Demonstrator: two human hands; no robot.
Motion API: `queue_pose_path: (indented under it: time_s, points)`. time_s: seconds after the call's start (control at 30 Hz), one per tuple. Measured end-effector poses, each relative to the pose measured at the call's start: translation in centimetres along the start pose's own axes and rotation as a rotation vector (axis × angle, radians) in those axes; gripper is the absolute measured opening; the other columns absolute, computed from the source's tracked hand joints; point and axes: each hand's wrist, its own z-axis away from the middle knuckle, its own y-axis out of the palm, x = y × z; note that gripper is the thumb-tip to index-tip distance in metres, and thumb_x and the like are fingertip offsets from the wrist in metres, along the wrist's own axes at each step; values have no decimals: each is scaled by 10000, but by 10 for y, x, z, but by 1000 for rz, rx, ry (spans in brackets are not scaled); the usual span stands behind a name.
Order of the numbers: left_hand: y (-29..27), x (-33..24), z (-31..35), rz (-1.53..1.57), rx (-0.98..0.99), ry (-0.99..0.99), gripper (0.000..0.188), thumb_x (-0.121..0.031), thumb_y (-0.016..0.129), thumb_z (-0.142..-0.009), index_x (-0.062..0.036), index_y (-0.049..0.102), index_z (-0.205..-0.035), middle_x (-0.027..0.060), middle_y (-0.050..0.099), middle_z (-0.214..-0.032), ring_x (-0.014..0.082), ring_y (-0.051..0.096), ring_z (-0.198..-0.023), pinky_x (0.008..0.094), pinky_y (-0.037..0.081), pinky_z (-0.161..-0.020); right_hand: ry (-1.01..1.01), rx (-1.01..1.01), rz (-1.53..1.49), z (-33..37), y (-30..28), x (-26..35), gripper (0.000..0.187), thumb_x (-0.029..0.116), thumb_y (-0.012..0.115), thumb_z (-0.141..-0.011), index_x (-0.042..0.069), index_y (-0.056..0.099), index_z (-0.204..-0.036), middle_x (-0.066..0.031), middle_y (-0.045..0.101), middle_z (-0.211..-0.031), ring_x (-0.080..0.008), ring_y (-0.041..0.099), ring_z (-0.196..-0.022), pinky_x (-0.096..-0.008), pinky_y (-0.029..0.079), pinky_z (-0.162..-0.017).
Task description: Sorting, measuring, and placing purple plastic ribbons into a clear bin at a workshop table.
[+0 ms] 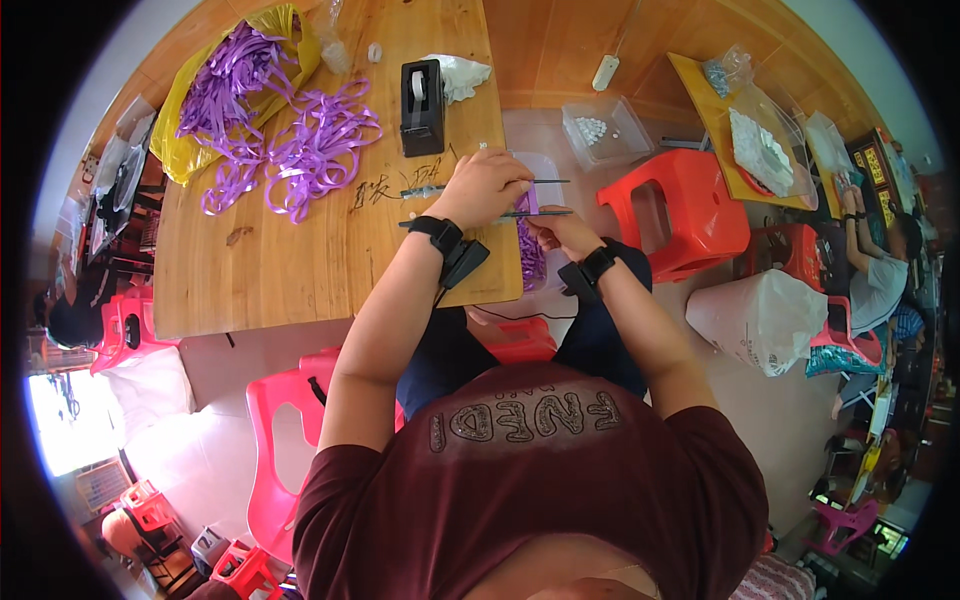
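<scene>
Two thin dark rods (555,181) lie across the table's right edge, their tips sticking out past it. Purple ribbon (530,201) spans between the rods just off the edge. My left hand (483,187) rests over the rods from the table side, its fingertips closed at the ribbon by the far rod. From the right, my right hand (568,232) pinches at the ribbon's near end, beside the near rod. Below the hands stands a clear plastic bin (548,165) with purple ribbon pieces in it. Exactly how the ribbon passes round the rods is too small to tell.
On the wooden table (300,270) are a yellow bag (175,150) of purple ribbon, a loose ribbon heap (318,150) and a black tape dispenser (422,125). To the right stand a red stool (690,215), a clear box of white pieces (610,150) and a white sack (755,315).
</scene>
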Motion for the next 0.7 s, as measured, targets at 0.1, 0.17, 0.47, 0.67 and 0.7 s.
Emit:
queue_pose_path:
  time_s: [0.1, 0.17, 0.47, 0.67, 0.7]
  points:
    - [-1, -1, 5, -49, -9, -32, 275, -259, 592, -928, -140, 722, -1139, 140, 643, -1226, 307, 511, -1261, 446, 387, -1062, -214, 9, -62, 7, 21, 1, 176, 200, 691, -897, 61, 678, -1004, 2, 580, -710, -93, 500, -530, -247, 399, -485]
    - [-1, 1, 5, -40, 0, -34, 281, -260, 591, -926, -146, 721, -1148, 157, 636, -1230, 310, 509, -1265, 443, 385, -1064, -332, -35, 21, 6, 33, 4, 141, 143, 719, -869, 65, 665, -972, 6, 579, -715, -81, 505, -549, -233, 390, -492]
    - [0, -3, 0, -19, 12, -29, 295, -240, 584, -910, -158, 721, -1159, 181, 605, -1272, 321, 506, -1266, 433, 380, -1071, -442, -396, 149, -43, 29, -29, 182, 88, 776, -822, 48, 669, -963, 6, 608, -753, -70, 532, -651, -242, 422, -566]
    - [3, 4, 4, -12, -13, -38, 298, -243, 589, -908, -158, 720, -1162, 189, 606, -1266, 325, 507, -1264, 433, 382, -1070, -415, -292, -38, -29, 48, -26, 114, 132, 767, -848, 58, 680, -851, 39, 562, -686, -67, 493, -610, -246, 386, -544]
    - [4, 4, 3, -9, -10, -39, 298, -242, 591, -908, -157, 719, -1163, 186, 609, -1262, 324, 508, -1263, 432, 382, -1069, -415, -295, -37, -22, 47, -27, 114, 132, 767, -848, 58, 680, -851, 39, 562, -686, -67, 493, -610, -246, 386, -544]
